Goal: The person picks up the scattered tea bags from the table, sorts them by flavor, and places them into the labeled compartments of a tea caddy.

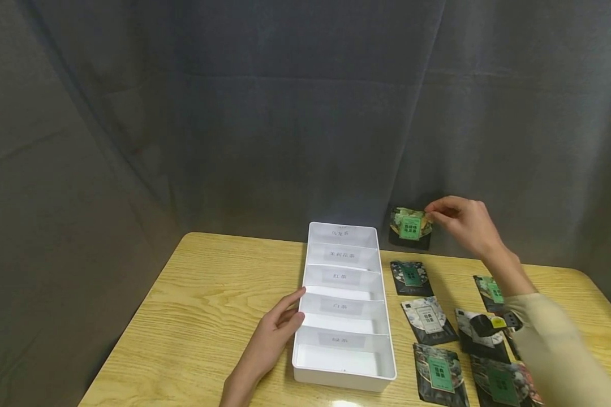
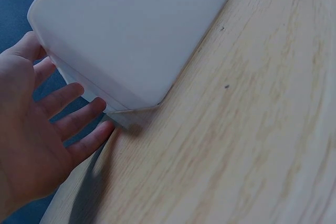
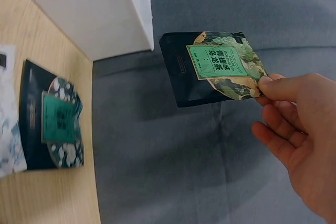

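Between thumb and forefinger my right hand (image 1: 465, 223) pinches the corner of a tea sachet (image 1: 409, 228) with a green label. The sachet is held up at the table's far edge, just right of the white divided box (image 1: 345, 362). In the right wrist view the sachet (image 3: 215, 69) hangs before the grey cloth, its printed face showing. My left hand (image 1: 272, 333) rests its fingers against the box's left side. From the left wrist view, the fingers of the left hand (image 2: 52, 114) are spread along the box wall (image 2: 131, 30). Labelled dividers split the box into several compartments.
Right of the box lie several more sachets: a dark one (image 1: 411, 278), a white one (image 1: 429, 320), a green-labelled one (image 1: 440, 374), and others partly under the right forearm. A grey curtain (image 1: 295, 141) hangs behind the wooden table (image 1: 209, 294).
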A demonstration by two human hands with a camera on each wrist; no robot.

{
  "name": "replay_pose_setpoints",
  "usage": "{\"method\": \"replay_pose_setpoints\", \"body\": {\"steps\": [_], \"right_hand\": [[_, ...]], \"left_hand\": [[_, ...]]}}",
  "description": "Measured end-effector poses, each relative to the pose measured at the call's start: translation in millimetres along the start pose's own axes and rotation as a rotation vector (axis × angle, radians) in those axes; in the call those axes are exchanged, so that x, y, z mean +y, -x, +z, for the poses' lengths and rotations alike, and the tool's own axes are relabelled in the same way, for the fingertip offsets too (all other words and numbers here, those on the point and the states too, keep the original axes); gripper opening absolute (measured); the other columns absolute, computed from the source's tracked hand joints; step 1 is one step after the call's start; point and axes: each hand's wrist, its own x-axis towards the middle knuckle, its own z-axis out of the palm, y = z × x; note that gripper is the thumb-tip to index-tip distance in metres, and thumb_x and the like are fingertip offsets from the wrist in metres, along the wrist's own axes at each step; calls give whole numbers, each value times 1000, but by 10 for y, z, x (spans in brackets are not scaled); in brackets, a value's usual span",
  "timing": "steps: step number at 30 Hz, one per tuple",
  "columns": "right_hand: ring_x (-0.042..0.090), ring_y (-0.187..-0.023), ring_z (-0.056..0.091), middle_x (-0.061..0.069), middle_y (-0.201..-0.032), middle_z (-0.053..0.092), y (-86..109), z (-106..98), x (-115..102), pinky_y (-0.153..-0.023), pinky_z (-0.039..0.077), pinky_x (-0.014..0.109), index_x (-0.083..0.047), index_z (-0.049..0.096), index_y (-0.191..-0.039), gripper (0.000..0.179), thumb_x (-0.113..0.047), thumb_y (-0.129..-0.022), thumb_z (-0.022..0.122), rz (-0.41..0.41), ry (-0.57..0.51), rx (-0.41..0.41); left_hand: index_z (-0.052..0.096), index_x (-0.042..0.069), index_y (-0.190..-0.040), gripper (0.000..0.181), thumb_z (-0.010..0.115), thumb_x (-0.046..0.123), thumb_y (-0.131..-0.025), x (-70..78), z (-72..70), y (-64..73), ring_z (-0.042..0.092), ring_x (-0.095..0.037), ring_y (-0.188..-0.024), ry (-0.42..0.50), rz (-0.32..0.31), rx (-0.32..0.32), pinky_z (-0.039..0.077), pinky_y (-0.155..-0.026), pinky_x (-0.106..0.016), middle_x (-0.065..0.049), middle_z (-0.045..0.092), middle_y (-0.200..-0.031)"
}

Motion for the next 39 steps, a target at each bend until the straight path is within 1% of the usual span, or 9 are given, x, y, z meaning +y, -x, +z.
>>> {"method": "replay_pose_setpoints", "body": {"steps": [3, 8, 11, 16, 22, 30, 39], "right_hand": [[7, -78, 70, 10, -96, 75, -40, 30, -67, -67, 46, 6, -9, 76, -100, 10, -13, -94, 69, -12, -16, 11], [21, -82, 72, 11, -97, 75, -90, 85, -185, -67, 46, 6, -8, 76, -100, 10, -11, -94, 69, -26, -44, 7], [25, -83, 72, 10, -97, 74, -126, 142, -258, -67, 46, 6, -7, 76, -100, 9, -8, -93, 70, -30, -53, 6], [22, -79, 70, 9, -95, 74, -198, 253, -390, -65, 48, 9, -6, 76, -98, 9, -5, -91, 70, -61, -47, 7], [21, -78, 68, 10, -94, 72, -249, 370, -499, -65, 48, 12, -5, 76, -98, 9, -5, -92, 70, -101, -70, 0], [19, -76, 66, 9, -94, 73, -279, 503, -575, -64, 49, 14, -6, 77, -96, 8, -4, -90, 71, -113, -76, -2], [17, -74, 65, 7, -93, 73, -258, 623, -616, -64, 53, 26, -7, 77, -95, 7, -6, -90, 72, -132, -65, -19]], "left_hand": [[47, 29, -148, 45, 55, 30, -103, 8, 3, 0, 51, -34, -133, 4, 6, -1, 47, -108, -46, -15, 42, -154], [47, 29, -148, 45, 54, 30, -103, -4, 5, -6, 51, -34, -133, -3, 13, -5, 47, -108, -46, -15, 42, -154], [47, 30, -148, 45, 54, 31, -103, -19, 1, -6, 52, -34, -132, -12, 12, -4, 47, -108, -47, -13, 42, -154], [46, 33, -148, 45, 54, 31, -104, -35, -6, -10, 52, -33, -132, -25, 5, -3, 47, -107, -48, -9, 43, -155], [46, 31, -148, 45, 54, 32, -103, -34, -1, -7, 53, -33, -131, -26, 13, -4, 48, -106, -48, -7, 43, -155], [46, 36, -147, 44, 54, 33, -103, -20, 5, -12, 52, -31, -132, -23, -6, -6, 48, -107, -47, -5, 42, -155], [46, 35, -148, 45, 54, 32, -103, -18, 14, -9, 51, -31, -133, -26, -5, -7, 47, -108, -47, -4, 41, -156]]}}
